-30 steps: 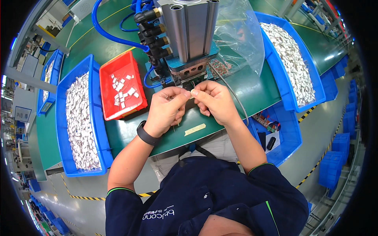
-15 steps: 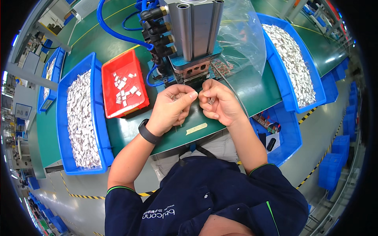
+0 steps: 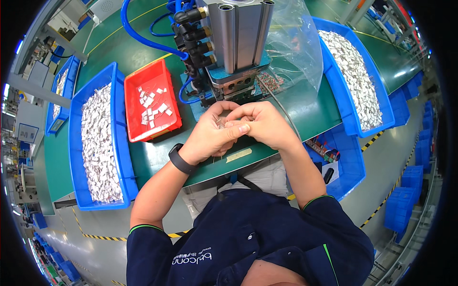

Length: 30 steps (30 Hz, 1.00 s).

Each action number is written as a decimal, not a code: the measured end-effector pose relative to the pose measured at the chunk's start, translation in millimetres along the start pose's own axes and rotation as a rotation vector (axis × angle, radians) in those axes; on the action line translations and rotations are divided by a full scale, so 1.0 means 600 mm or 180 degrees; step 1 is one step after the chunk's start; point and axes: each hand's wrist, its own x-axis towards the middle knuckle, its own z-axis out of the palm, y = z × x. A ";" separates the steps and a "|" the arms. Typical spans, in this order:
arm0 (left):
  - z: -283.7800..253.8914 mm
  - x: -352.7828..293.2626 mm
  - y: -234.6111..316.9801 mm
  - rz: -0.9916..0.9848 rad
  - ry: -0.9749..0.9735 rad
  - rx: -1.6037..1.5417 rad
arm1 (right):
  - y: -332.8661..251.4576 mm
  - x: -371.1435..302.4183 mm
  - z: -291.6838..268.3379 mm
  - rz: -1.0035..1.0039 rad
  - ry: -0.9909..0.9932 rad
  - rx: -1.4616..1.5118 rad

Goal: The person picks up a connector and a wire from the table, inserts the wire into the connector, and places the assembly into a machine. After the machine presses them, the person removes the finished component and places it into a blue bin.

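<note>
My left hand point(image 3: 208, 135) is curled around several small parts with thin wire leads point(image 3: 219, 122). A few leads poke out below its fingers. My right hand point(image 3: 265, 125) meets it from the right, its fingers closed and pressed in by the left thumb and fingertips. Whatever the right fingers pinch is hidden. Both hands are just in front of a pneumatic press point(image 3: 238, 47) with a grey metal cylinder and a metal tool head point(image 3: 234, 83). On the left, a red bin point(image 3: 168, 125) holds loose white rectangular pieces point(image 3: 149, 101).
Blue bins full of white wire-leaded pieces stand at left point(image 3: 125, 162) and right point(image 3: 350, 117). Blue air hoses point(image 3: 138, 39) curve left of the press. A clear plastic bag point(image 3: 305, 52) and a grey cable point(image 3: 285, 113) lie right. Tape point(image 3: 238, 155) marks the green tabletop's near edge.
My right hand has moved left and turned over to meet my left hand; the two were slightly apart before. The left hand stays almost in place, still gripping the leaded parts.
</note>
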 end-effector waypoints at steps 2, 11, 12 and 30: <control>0.001 0.001 0.001 -0.0056 -0.0030 -0.0029 | 0.013 0.002 0.008 -0.0166 -0.0053 0.0637; -0.005 0.000 0.007 -0.0393 0.0216 -0.0389 | -0.002 0.001 -0.017 0.0417 0.0374 0.1748; -0.007 0.000 0.007 -0.0429 0.0279 -0.0447 | 0.000 0.003 -0.018 0.0349 0.0415 0.1793; -0.009 0.002 0.000 -0.0084 0.0548 -0.0532 | -0.007 0.005 0.003 0.0390 0.0662 0.1850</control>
